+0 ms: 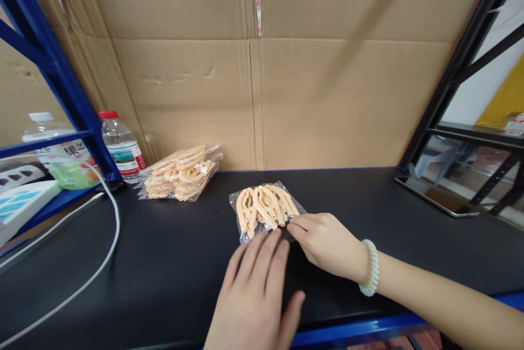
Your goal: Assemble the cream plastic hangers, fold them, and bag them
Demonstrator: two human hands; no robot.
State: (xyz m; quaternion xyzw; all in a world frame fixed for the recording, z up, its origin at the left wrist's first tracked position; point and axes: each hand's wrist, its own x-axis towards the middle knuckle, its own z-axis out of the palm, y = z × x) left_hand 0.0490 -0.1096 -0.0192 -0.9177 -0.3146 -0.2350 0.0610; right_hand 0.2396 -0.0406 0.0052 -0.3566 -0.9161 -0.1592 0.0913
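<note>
On the black tabletop lies a clear plastic bag of pale peach loops (266, 205), flat in front of me; I cannot make out what the loops are. My right hand (329, 243), with a pale coiled band on the wrist, has its fingers closed on the bag's near right corner. Fingers stretched and thumb apart, my left hand (256, 290) reaches the bag's near edge and covers part of it. Farther left is a pile of similar bags (182, 172), filled with the same peach loops.
A water bottle with a red cap (123, 148) stands behind the pile, beside the blue frame post. A white cable (117, 219) curves over the left side of the table. A tablet-like device (436, 197) lies at the far right. Cardboard (327, 99) walls the back.
</note>
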